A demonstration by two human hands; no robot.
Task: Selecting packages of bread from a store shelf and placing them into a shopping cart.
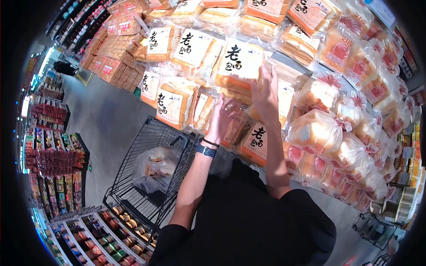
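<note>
Before me, packaged sliced bread loaves with printed labels are piled on a display. My right hand (267,93) reaches over the pile with fingers apart, at the right edge of a large bread package (239,65); whether it touches is unclear. Lower and to the left, my left hand (222,118) has its fingers spread and slightly curled in front of the same package, holding nothing visible. A dark watch (205,150) and a black band circle the left wrist. Left of that hand stands another bread package (174,103), tilted among its neighbours.
A black wire shopping cart (128,163) stands at my left, with clear-bagged bread (158,168) inside. Bagged white loaves (314,131) heap up on the right. Stacked brown packaged goods (116,50) fill the far left of the display. Stocked shelves (103,232) lie behind the cart.
</note>
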